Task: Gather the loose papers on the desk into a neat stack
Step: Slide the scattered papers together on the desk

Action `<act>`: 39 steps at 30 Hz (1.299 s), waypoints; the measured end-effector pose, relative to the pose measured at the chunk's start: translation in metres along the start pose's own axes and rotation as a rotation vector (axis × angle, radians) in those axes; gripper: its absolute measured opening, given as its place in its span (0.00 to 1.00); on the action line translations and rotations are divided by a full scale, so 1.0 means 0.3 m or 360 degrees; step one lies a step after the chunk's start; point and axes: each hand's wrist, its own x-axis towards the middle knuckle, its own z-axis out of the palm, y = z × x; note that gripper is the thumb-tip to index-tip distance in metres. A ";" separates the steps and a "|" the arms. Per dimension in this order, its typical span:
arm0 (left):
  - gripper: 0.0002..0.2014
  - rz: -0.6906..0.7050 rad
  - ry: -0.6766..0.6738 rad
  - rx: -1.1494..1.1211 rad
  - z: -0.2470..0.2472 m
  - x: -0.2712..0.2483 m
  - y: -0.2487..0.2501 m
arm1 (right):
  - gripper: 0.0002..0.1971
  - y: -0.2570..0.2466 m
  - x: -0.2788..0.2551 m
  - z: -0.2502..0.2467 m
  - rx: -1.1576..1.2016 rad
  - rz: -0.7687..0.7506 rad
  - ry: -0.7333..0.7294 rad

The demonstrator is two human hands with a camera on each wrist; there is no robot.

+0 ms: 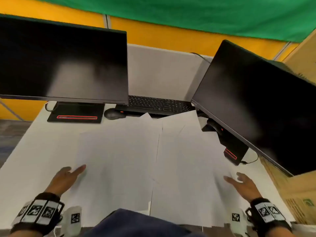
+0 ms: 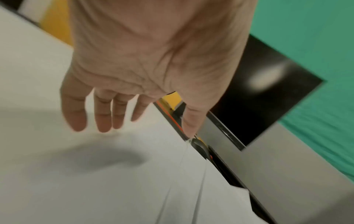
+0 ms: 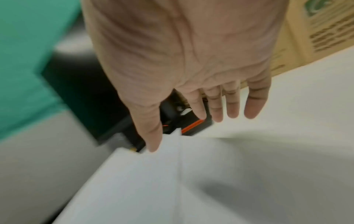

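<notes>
Several loose white papers [image 1: 130, 161] lie spread and overlapping across the white desk [image 1: 34, 151], reaching from the near edge up to the keyboard. My left hand [image 1: 68, 175] hovers over the left edge of the sheets with fingers straight and spread, holding nothing. In the left wrist view the left hand [image 2: 122, 118] casts a shadow on the papers [image 2: 134, 189] below it. My right hand [image 1: 239, 181] hovers over the right edge of the sheets, fingers also straight and empty. The right wrist view shows the right hand [image 3: 191, 125] above the papers [image 3: 153, 181], apart from them.
Two dark monitors [image 1: 65, 62] [image 1: 259, 103] stand at the back left and right, their stands [image 1: 77, 115] [image 1: 234, 151] on the desk. A black keyboard [image 1: 157, 105] and a mouse [image 1: 112, 113] lie behind the papers. A cardboard box [image 1: 294, 194] stands at the right.
</notes>
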 end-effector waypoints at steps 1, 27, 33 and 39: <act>0.41 -0.0068 -0.0003 -0.0085 0.012 0.029 0.021 | 0.41 -0.011 0.028 0.000 0.0043 0.0069 0.0032; 0.51 0.0019 0.0055 0.0639 0.290 0.055 0.280 | 0.54 -0.165 0.076 0.215 -0.0279 0.0124 0.0058; 0.52 -0.0034 0.0017 0.0554 0.310 0.075 0.301 | 0.49 -0.223 0.057 0.287 -0.0181 0.0098 -0.0055; 0.51 -0.0232 -0.0056 -0.0016 0.278 0.122 0.284 | 0.49 -0.187 0.113 0.234 0.0058 0.0113 -0.0099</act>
